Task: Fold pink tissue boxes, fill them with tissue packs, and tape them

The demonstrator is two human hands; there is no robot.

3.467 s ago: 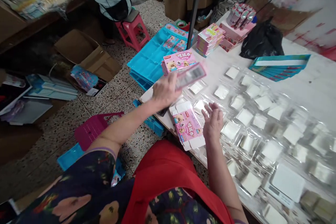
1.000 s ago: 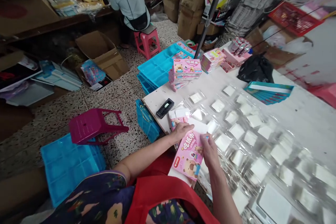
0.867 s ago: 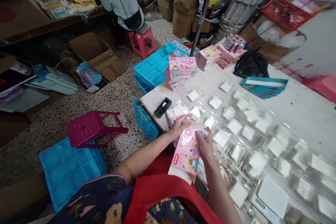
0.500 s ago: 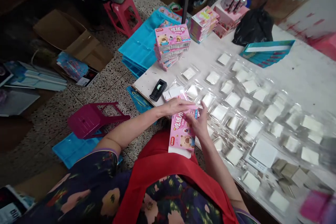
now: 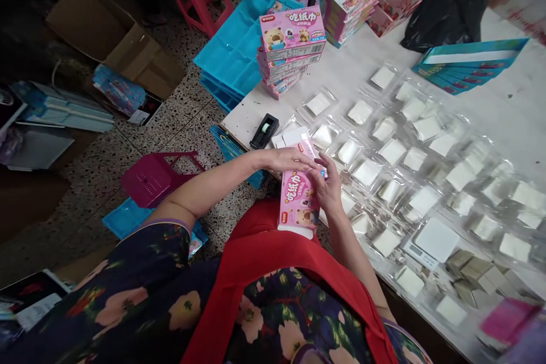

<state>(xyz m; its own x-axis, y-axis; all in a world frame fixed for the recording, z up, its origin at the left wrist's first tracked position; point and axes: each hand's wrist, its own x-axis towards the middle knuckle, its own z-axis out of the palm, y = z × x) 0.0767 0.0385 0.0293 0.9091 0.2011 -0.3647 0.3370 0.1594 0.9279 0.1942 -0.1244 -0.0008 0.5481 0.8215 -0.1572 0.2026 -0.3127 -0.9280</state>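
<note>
A flattened-looking pink carton with a cartoon bear and white end flaps lies between my lap and the table edge. My left hand rests across its upper part, fingers stretched out and pointing right. Thumb and fingers of my right hand grip the carton's right edge, close to my left fingertips. Beyond my hands, white flaps of pink card lie on the table edge, beside a black tape dispenser.
On the white table are many clear packets with white squares, a stack of pink boxes, a small scale, teal sleeves and a black bag. Blue trays and a magenta stool are at the left.
The view has shifted, so the table things appear higher and larger. My right hand's fingers have drawn closer to my left hand at the carton. The carton remains in nearly the same place.
</note>
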